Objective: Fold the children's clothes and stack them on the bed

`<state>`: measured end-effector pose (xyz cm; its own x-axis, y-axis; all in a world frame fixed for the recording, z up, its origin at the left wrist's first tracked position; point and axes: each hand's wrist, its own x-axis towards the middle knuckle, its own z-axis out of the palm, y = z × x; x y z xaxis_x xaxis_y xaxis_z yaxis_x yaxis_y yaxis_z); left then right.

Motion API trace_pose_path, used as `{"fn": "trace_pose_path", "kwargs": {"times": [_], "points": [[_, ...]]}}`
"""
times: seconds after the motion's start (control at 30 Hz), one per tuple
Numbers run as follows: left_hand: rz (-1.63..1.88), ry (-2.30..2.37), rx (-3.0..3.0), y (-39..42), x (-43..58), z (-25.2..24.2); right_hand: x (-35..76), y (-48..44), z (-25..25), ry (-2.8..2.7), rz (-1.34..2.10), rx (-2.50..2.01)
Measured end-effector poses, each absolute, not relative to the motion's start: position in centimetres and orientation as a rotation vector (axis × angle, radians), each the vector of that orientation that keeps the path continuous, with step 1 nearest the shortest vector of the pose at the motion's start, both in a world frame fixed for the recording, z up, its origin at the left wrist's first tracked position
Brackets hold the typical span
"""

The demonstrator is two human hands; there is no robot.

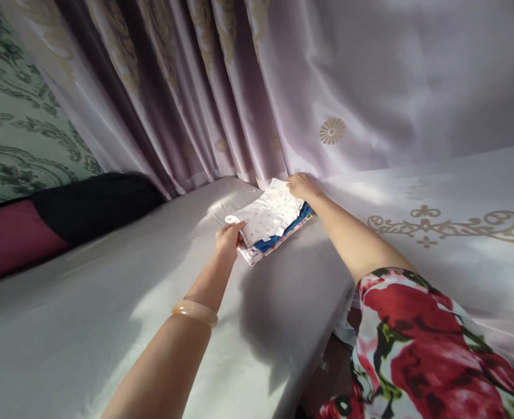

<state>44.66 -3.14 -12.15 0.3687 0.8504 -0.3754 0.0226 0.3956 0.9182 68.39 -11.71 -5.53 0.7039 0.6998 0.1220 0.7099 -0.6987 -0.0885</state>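
A white garment (272, 210) with a small faint print lies spread on top of a small stack of cloth. Under it show a blue folded cloth (268, 243) and, lowest, a white patterned cloth (251, 256) with coloured marks. My left hand (229, 235) grips the near left end of the white garment, thumb on top. At its far right corner, my right hand (302, 187) has its fingers closed on the same garment. Some fingertips of both hands are hidden by cloth.
The stack rests on a bed (187, 273) with a pale grey sheet. Purple curtains (248, 105) hang along its far side. A black and dark pink cushion (82, 215) lies at the left, by a green patterned wall (21, 134). The bed's edge drops at lower right.
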Motion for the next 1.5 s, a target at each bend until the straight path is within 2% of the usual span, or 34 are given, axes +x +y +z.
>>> {"fn": "trace_pose_path", "kwargs": {"times": [0.27,0.43,0.67,0.9,1.07,1.2,1.5], "points": [[0.687,1.126,1.58,-3.5,43.2,-15.1,68.1,-11.8,-8.7,-1.149,-0.143,-2.817],[0.528,1.043,2.062,-3.8,42.8,-14.9,68.5,-11.9,-11.2,-1.013,-0.083,-2.834],[0.453,1.023,2.107,-5.3,42.8,-14.9,68.3,-12.2,-11.7,-0.928,-0.021,-2.882],[0.418,1.021,2.199,-6.0,42.7,-15.3,63.9,-11.5,-12.6,-1.212,-0.39,-2.736],[0.476,0.988,2.16,-6.1,42.3,-15.5,63.3,-12.0,-14.1,-1.153,-0.207,-2.846],[0.465,0.871,2.023,-5.3,40.2,-15.8,62.7,-11.9,-13.0,-1.162,-0.152,-2.871],[0.451,0.821,1.814,-1.4,27.3,-14.9,56.3,-11.1,-12.6,-1.616,-0.037,-2.6]]}}
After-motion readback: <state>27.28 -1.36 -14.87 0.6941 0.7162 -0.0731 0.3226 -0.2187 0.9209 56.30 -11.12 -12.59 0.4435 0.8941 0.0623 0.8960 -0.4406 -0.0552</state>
